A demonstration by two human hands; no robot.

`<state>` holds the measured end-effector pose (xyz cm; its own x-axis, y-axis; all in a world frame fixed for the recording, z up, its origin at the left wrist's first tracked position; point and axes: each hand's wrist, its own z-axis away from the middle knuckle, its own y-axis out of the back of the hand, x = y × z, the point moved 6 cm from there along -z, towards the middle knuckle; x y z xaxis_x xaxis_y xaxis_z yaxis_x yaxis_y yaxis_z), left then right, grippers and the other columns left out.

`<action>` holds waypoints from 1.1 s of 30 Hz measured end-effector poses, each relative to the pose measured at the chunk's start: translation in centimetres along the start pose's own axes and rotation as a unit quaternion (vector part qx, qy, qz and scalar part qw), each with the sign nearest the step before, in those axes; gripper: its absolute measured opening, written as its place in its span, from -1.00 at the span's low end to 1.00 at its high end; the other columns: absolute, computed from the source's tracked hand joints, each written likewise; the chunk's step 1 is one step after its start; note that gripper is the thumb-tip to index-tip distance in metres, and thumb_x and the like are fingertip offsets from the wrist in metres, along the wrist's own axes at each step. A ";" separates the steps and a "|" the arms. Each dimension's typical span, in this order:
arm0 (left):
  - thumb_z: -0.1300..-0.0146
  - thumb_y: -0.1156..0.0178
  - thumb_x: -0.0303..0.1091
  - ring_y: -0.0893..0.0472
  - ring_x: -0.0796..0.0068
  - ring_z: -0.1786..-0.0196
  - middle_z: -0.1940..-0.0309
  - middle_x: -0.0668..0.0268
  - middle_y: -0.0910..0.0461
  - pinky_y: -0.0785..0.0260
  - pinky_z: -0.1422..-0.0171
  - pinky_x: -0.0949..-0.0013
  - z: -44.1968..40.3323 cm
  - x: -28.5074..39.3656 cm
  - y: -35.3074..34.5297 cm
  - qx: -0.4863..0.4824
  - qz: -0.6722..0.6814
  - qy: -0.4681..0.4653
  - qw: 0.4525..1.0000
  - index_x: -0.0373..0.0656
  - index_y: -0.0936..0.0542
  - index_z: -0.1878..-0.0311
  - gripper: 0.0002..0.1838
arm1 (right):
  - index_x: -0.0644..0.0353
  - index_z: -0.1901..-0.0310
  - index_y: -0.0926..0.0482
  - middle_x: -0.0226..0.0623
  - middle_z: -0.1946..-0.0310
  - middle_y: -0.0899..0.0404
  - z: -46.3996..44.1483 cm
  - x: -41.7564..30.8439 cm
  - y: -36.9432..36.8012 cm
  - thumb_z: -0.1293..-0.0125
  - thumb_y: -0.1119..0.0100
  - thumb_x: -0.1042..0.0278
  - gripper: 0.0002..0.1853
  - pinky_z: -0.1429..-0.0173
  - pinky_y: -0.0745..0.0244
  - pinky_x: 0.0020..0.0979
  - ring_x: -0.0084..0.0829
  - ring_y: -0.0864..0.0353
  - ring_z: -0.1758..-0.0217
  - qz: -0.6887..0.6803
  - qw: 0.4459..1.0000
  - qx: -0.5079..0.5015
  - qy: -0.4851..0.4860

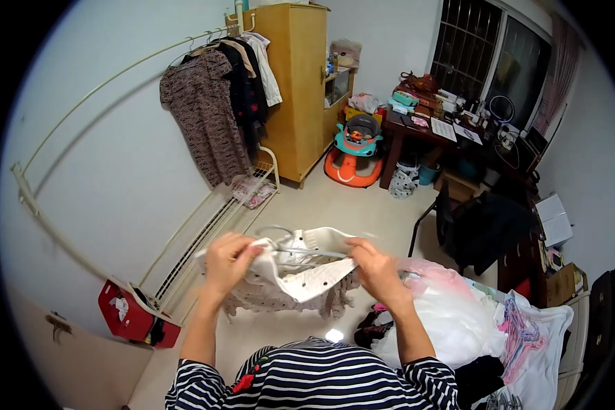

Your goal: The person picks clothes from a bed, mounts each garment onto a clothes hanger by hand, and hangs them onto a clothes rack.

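Observation:
A white garment with small dark dots (307, 283) hangs in front of me, its pale upper edge stretched between both hands. My left hand (229, 263) is closed on one end of that edge. At the other end, my right hand (376, 268) pinches the cloth. A grey hanger (311, 252) runs across inside the opening, with its hook near my left hand. Below, the dotted cloth hangs loose above the floor. Whether my fingers also touch the hanger, I cannot tell.
A clothes rack (109, 72) with hanging clothes (201, 113) stands along the left wall. Pink and blue hangers (523, 338) and piled white clothes (451, 318) lie at right. A red bin (119, 318), baby walker (354, 154), chair (485, 225) and cluttered desk (396, 123) surround the floor.

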<state>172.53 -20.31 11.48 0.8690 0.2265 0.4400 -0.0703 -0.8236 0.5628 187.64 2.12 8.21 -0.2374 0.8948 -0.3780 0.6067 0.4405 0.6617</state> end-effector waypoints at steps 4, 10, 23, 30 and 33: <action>-0.04 -0.32 -0.38 -0.46 0.37 0.52 0.61 0.26 -0.51 -0.26 0.41 0.37 0.7 2.0 -3.6 -0.073 0.087 0.023 0.993 -0.25 -0.65 0.38 -0.86 | 0.31 0.23 -0.42 -0.01 -0.09 -0.46 -0.8 -4.5 -2.0 -0.03 -0.13 0.63 -0.78 0.17 -0.57 -0.25 -0.06 -0.61 0.20 -0.087 0.990 0.003 0.107; -0.08 -0.31 -0.39 -0.47 0.47 0.47 0.56 0.27 -0.54 -0.27 0.38 0.43 1.0 -0.9 -2.0 0.003 0.184 0.122 0.975 -0.27 -0.66 0.35 -0.85 | 0.29 0.23 -0.47 -0.02 0.21 -0.56 -0.6 -0.5 1.1 -0.17 -0.21 0.12 -0.64 0.30 -0.46 -0.17 -0.04 -0.56 0.28 0.067 0.991 -0.106 -0.041; -0.28 -0.10 -0.33 -0.44 0.34 0.50 0.57 0.25 -0.50 -0.26 0.31 0.32 2.7 -7.1 1.5 0.166 0.014 0.082 0.983 -0.27 -0.53 0.47 -0.76 | 0.25 0.43 -0.50 -0.21 0.57 -0.40 -2.7 0.6 2.5 -0.14 -0.26 0.24 -0.75 0.47 -0.29 -0.33 -0.21 -0.42 0.55 -0.063 0.998 -0.006 -0.016; -0.28 -0.16 -0.19 -0.41 0.41 0.50 0.59 0.28 -0.42 -0.21 0.42 0.41 0.7 -9.0 1.3 0.126 0.088 0.000 0.988 -0.29 -0.52 0.44 -0.68 | 0.29 0.41 -0.51 -0.21 0.58 -0.39 -5.9 1.5 1.1 -0.13 -0.27 0.33 -0.80 0.46 -0.25 -0.37 -0.30 -0.38 0.57 -0.098 0.995 0.016 -0.022; -0.25 -0.20 -0.13 -0.39 0.45 0.50 0.57 0.28 -0.43 -0.19 0.41 0.44 -0.9 -11.4 1.5 0.114 0.103 0.041 0.987 -0.29 -0.53 0.44 -0.64 | 0.29 0.40 -0.53 -0.22 0.58 -0.41 -7.6 1.9 -0.7 -0.15 -0.27 0.32 -0.80 0.44 -0.28 -0.37 -0.31 -0.40 0.56 -0.109 0.993 0.000 -0.037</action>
<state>162.10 -23.71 7.96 0.8044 0.0765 0.5892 -0.1204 -0.9501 0.2878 181.04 4.07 11.96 -0.3063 0.7702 -0.5594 0.5467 0.6234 0.5590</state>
